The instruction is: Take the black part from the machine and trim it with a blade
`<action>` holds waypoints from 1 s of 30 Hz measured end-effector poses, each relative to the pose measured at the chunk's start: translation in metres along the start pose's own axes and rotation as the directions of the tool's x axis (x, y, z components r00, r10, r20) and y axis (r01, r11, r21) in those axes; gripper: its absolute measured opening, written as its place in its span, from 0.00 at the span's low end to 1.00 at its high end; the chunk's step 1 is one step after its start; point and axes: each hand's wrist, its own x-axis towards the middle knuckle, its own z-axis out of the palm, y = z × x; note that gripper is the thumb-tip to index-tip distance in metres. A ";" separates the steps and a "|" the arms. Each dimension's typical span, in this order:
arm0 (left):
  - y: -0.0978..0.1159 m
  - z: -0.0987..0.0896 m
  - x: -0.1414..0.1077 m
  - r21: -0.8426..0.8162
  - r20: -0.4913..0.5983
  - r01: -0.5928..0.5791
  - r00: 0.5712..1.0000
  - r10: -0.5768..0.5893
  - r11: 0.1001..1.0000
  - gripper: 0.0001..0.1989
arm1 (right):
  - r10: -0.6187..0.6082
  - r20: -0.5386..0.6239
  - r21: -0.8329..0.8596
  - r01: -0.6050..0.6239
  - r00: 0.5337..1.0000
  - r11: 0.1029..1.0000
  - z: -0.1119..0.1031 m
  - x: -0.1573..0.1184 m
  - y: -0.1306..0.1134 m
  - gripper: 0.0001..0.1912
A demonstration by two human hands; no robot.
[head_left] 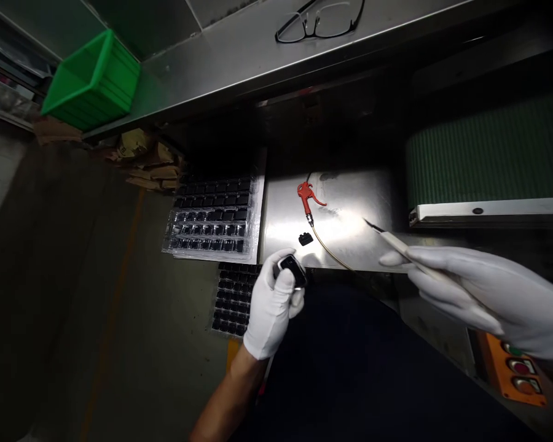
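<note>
a clear plastic tray [211, 218] lay at about 10 o'clock from the left hand [273, 307], its rows of pockets filled with small black parts. a second tray [233, 301], also holding black parts, sat lower, just at 9 o'clock of that hand and partly behind it. a green bin [94, 83] stood up on the steel shelf [239, 58] at 11 o'clock; what it held could not be seen.

the left hand, in a white glove, was closed around a small black part [292, 270] with a shiny rim, thumb on top, held just below the edge of the lit steel plate [350, 218]. the right hand [483, 294], gloved too, pinched a thin white tool [396, 242] with a dark tip pointing toward 10 o'clock over the plate.

on the plate lay another loose black piece [305, 239] at 12 o'clock of the held part, beside a red air gun [308, 197] and its hose [329, 250]. a pair of glasses [320, 21] rested on the shelf. a green ribbed belt [488, 153] ran at 2 o'clock, and an orange button box [518, 368] sat under the right wrist.
</note>
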 end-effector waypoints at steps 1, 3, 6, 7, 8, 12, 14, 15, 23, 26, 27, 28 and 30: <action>-0.006 -0.006 0.009 0.191 -0.111 -0.026 0.993 0.049 0.981 0.25 | -0.014 -0.084 0.043 0.017 0.996 0.999 -0.004 0.011 0.008 0.25; -0.023 -0.019 0.033 0.581 -0.272 0.036 0.950 0.152 0.813 0.26 | 0.026 -0.220 0.154 0.008 0.975 0.988 -0.006 0.031 0.024 0.17; -0.062 -0.038 0.065 0.779 -0.300 0.238 0.954 0.011 0.580 0.16 | 0.146 -0.290 0.280 -0.062 0.946 0.958 -0.005 0.054 0.049 0.15; -0.076 -0.043 0.070 0.780 -0.302 0.270 0.952 -0.039 0.565 0.12 | 0.166 -0.291 0.284 -0.080 0.942 0.955 -0.006 0.061 0.058 0.15; -0.089 -0.048 0.073 0.772 -0.302 0.291 0.950 -0.077 0.566 0.10 | 0.164 -0.283 0.269 -0.086 0.945 0.959 -0.008 0.067 0.068 0.16; -0.121 -0.058 0.069 0.699 -0.286 0.315 0.946 -0.153 0.642 0.14 | 0.065 -0.332 -0.076 -0.095 0.941 0.993 -0.023 0.098 0.103 0.17; -0.125 -0.057 0.067 0.613 -0.271 0.307 0.947 -0.172 0.727 0.17 | 0.043 -0.452 -0.282 -0.188 0.891 0.941 -0.032 0.118 0.111 0.18; -0.124 -0.055 0.066 0.553 -0.263 0.308 0.946 -0.189 0.774 0.19 | 0.038 -0.514 -0.350 -0.249 0.857 0.903 -0.037 0.130 0.112 0.17; -0.057 -0.026 0.030 -0.041 -0.039 0.354 0.934 -0.356 0.934 0.32 | -0.086 -0.706 -0.617 -0.551 0.703 0.561 -0.084 0.202 0.110 0.15; -0.023 -0.016 0.008 -0.177 0.036 0.330 0.944 -0.329 0.927 0.27 | -0.127 -0.691 -0.677 -0.576 0.711 0.458 -0.096 0.208 0.115 0.15; -0.014 -0.013 0.002 -0.196 0.034 0.305 0.952 -0.304 0.932 0.25 | -0.142 -0.683 -0.695 -0.578 0.716 0.428 -0.098 0.208 0.116 0.15; -0.005 -0.011 -0.003 -0.203 0.017 0.275 0.961 -0.277 0.940 0.23 | -0.157 -0.676 -0.711 -0.580 0.720 0.398 -0.100 0.207 0.118 0.15; 0.008 -0.007 -0.009 -0.163 -0.054 0.223 0.971 -0.234 0.961 0.20 | -0.195 -0.667 -0.735 -0.592 0.719 0.331 -0.100 0.204 0.118 0.15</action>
